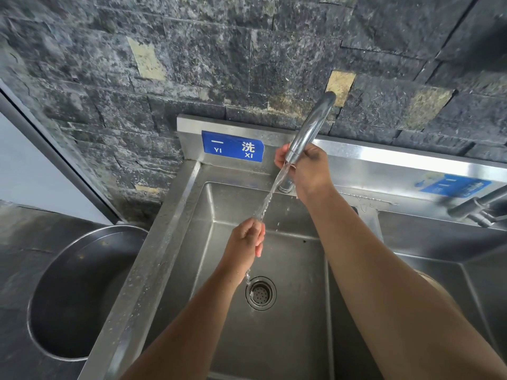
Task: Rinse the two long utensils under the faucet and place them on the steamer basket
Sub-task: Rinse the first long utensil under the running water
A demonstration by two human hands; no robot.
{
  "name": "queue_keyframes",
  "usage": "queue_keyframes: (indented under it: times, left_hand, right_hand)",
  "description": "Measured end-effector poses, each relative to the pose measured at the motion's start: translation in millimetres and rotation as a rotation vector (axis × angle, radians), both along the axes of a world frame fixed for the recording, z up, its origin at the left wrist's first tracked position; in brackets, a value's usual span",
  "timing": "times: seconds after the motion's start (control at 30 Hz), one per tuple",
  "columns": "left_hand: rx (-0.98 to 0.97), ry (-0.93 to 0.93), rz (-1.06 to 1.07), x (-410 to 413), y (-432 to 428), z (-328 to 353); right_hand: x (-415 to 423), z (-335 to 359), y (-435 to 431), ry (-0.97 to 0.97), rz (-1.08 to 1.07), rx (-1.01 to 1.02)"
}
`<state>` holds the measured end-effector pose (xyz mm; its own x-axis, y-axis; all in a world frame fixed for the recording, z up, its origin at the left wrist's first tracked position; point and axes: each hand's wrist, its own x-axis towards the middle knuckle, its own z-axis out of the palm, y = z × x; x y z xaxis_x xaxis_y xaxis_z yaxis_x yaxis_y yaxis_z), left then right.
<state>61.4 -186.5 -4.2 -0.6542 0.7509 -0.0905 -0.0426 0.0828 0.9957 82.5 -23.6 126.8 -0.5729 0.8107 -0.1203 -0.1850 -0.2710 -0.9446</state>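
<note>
Fingers of the left hand (247, 238) curl at frame centre under the running stream (270, 194); the long utensils cannot be made out there. Above, the right hand (308, 171) grips the faucet (310, 124) spout. Rinsing looks underway; no steamer basket shows, so placing remains.

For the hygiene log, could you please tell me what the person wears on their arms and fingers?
Both are bare: no sleeve shows on the left forearm or the right forearm, and no watch or bracelet at the wrists. The left grip and right grip wear no gloves; no ring is visible.
</note>
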Motion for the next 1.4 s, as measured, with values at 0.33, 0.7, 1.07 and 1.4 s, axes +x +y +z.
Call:
queue_keyframes:
  times: [0.33,0.7,1.07,1.4]
  left_hand:
    - [0.016,-0.211,-0.107,-2,-12,6]
    - [0.098,-0.511,-0.216,-16,-10,37]
    - [-0.064,-0.407,0.103,12,-22,35]
    - [-0.235,-0.219,0.106,30,-26,24]
  right_hand:
    - [0,-5,1,0.199,0.068,-0.283]
    - [-8,-42,-37,0.139,0.213,-0.382]
    - [14,-74,-78,-0.196,0.181,-0.001]
    - [49,-98,-73,-0.330,0.129,0.098]
